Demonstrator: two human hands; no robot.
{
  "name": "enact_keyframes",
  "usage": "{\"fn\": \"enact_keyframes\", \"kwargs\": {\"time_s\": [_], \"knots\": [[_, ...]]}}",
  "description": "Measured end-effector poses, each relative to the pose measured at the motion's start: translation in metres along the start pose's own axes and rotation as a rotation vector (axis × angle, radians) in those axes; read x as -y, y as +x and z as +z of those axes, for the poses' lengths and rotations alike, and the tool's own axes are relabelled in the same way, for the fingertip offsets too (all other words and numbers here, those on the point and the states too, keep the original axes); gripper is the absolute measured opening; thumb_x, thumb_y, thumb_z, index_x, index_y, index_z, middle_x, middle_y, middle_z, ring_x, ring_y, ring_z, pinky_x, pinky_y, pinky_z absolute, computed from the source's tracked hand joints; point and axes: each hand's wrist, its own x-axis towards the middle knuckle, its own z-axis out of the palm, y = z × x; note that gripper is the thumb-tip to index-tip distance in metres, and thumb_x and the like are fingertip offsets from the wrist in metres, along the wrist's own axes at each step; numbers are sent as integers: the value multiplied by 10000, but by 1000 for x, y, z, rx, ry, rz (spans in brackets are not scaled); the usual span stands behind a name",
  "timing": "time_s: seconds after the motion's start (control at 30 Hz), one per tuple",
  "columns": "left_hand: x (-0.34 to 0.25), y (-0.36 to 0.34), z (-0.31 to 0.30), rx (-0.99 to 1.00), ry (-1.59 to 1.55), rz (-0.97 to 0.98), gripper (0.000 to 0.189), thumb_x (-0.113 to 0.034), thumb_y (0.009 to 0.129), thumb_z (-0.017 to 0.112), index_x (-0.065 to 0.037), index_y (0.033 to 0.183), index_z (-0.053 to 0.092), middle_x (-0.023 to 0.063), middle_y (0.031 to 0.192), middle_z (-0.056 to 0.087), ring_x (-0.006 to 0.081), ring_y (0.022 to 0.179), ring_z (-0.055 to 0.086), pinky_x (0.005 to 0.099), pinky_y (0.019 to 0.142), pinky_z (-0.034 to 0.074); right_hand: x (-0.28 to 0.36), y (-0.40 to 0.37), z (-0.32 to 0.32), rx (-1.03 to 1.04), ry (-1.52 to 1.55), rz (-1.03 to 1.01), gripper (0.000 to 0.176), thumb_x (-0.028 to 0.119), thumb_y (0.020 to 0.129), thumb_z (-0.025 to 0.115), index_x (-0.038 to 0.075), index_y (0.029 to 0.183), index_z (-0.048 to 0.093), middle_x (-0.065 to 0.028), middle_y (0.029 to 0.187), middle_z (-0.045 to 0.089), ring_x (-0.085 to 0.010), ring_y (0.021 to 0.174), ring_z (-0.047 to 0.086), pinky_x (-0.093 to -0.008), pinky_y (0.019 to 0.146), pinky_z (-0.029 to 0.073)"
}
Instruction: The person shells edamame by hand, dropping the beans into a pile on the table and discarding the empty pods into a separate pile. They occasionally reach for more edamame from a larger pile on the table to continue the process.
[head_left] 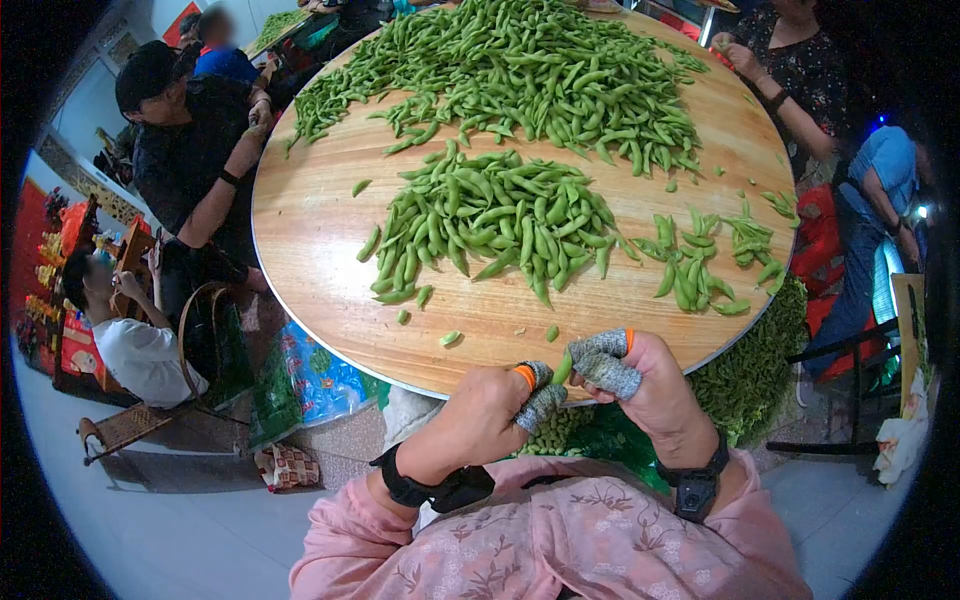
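A green soybean pod (563,367) is pinched between my two hands at the near edge of the round wooden table (320,250). My left hand (478,412) closes on its left side with thumb and forefinger. From the other side my right hand (652,385) grips the same pod; its fingertips partly hide it. Grey knitted finger covers with orange bands sit on thumbs and forefingers of both hands. Just beyond them lies a small pile of soybean pods (500,215), with a few loose pods (451,338) nearer me. Under my hands, shelled beans (552,436) show below the table edge.
A much larger heap of pods (540,75) covers the far side of the table. A smaller cluster (690,280) lies at right. Stripped greenery (750,370) is piled below the right edge. People sit at left and far right; a blue plastic bag (318,375) lies lower left.
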Motion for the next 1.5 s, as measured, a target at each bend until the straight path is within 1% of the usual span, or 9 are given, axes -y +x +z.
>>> {"fn": "enact_keyframes", "kwargs": {"time_s": [0.23, 0.3, 0.4, 0.5, 0.6, 1.03, 1.33, 1.4, 1.5], "knots": [[1, 0, -1, 29, 9, 21, 138, -67, 710, 512, 3, 829, 519, 201, 634, 482, 374, 573, 471, 368, 500, 369, -2, 1, 0, -10, -50, 18, 90, 72, 797, 537, 14, 849, 583, 51, 719, 541, -15, 611, 449, -164, 541, 370], [1, 1, 0, -12, -10, 37, 115, -64, 637, 526, 13, 707, 476, 208, 545, 452, 393, 555, 471, 425, 487, 356, -3, 1, 0, -6, -65, 12, 89, 69, 796, 537, 15, 851, 583, 49, 721, 543, -15, 613, 452, -164, 543, 372], [-8, 3, 0, -52, -178, 41, 115, -58, 625, 523, 9, 702, 469, 204, 548, 452, 394, 561, 469, 423, 487, 352, -3, 0, 3, 6, -68, 5, 86, 64, 795, 535, 18, 847, 585, 43, 710, 545, -22, 604, 457, -170, 540, 376], [0, 2, 2, -42, -149, 53, 121, -53, 614, 523, 8, 703, 468, 203, 554, 452, 395, 569, 469, 423, 491, 354, -3, -2, 2, -47, 25, -4, 148, 147, 762, 593, 21, 838, 583, -22, 712, 579, -40, 563, 474, -150, 494, 347], [-1, 0, -4, 59, -35, 30, 164, -39, 665, 495, -3, 824, 510, 183, 613, 462, 378, 587, 465, 374, 509, 363, 3, -4, -2, -46, 16, 25, 101, 110, 805, 529, 32, 822, 591, 41, 658, 531, -24, 551, 433, -161, 493, 337], [-7, 2, -10, 144, 71, 15, 170, -46, 644, 505, -5, 808, 506, 193, 575, 446, 387, 585, 461, 378, 497, 355, 4, -6, -1, -9, -77, 111, 125, 135, 811, 524, 49, 872, 593, 52, 670, 529, -20, 555, 424, -162, 489, 334], [-5, 1, 4, 25, -309, 9, 162, -76, 674, 570, -12, 814, 518, 151, 630, 505, 328, 595, 509, 335, 512, 392, -6, -3, -5, -26, -51, 12, 105, 61, 786, 540, 22, 871, 587, 26, 727, 567, -37, 637, 488, -179, 572, 399], [-7, -2, 7, -88, 177, 17, 103, -68, 721, 550, -17, 807, 526, 127, 613, 492, 277, 554, 488, 310, 508, 390, -5, -3, -5, -45, -63, 3, 103, 61, 787, 539, 21, 869, 588, 27, 725, 565, -37, 633, 487, -177, 568, 397], [1, -3, 13, -222, 234, 134, 52, -72, 759, 525, -26, 783, 527, 107, 597, 466, 239, 530, 462, 294, 501, 383, -3, -2, -7, 17, -48, 82, 105, 63, 788, 540, 23, 871, 591, 28, 720, 565, -36, 625, 484, -172, 558, 391]]}}
